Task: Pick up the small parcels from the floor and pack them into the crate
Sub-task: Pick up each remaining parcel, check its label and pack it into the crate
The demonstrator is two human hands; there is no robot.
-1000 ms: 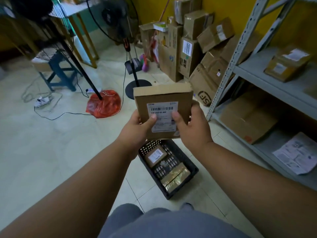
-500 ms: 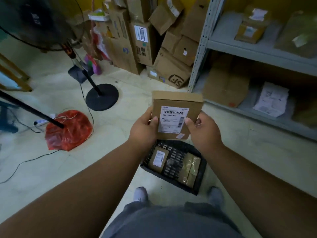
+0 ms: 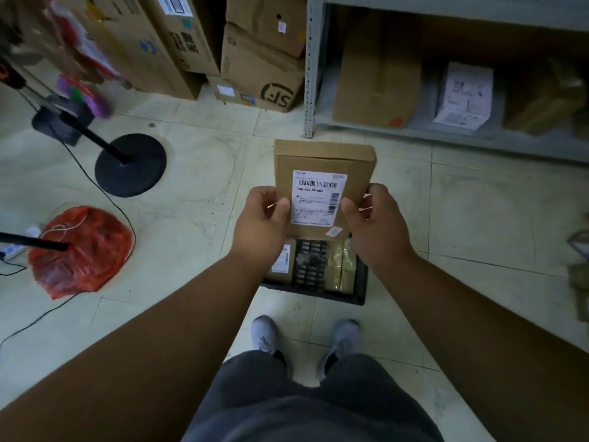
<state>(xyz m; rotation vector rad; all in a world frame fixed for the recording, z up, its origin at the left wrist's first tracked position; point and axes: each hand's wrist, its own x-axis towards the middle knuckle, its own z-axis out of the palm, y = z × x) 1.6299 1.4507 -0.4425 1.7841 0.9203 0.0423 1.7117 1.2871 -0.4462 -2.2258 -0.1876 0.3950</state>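
Observation:
A flat brown cardboard parcel (image 3: pixel 322 161) with a white barcode label is held upright in the air, face toward me. My left hand (image 3: pixel 259 224) grips its left edge and my right hand (image 3: pixel 376 228) grips its right edge, thumbs on the front. Directly below it on the floor sits a black slotted crate (image 3: pixel 360 282). Inside the crate lie a small brown labelled parcel (image 3: pixel 282 261) at the left and a yellowish taped parcel (image 3: pixel 342 266) at the right. The crate's far part is hidden behind the held parcel.
Stacked cardboard boxes (image 3: pixel 258 68) stand against the far wall. A grey metal shelf (image 3: pixel 310 74) with boxes runs along the right. A fan's round black base (image 3: pixel 130 164), cables and a red plastic bag (image 3: pixel 83 250) lie at the left. My feet (image 3: pixel 264 334) stand just behind the crate.
My view has tilted down and turned right, so the crate and my feet now lie straight below. The parcel stays gripped in both hands above the crate.

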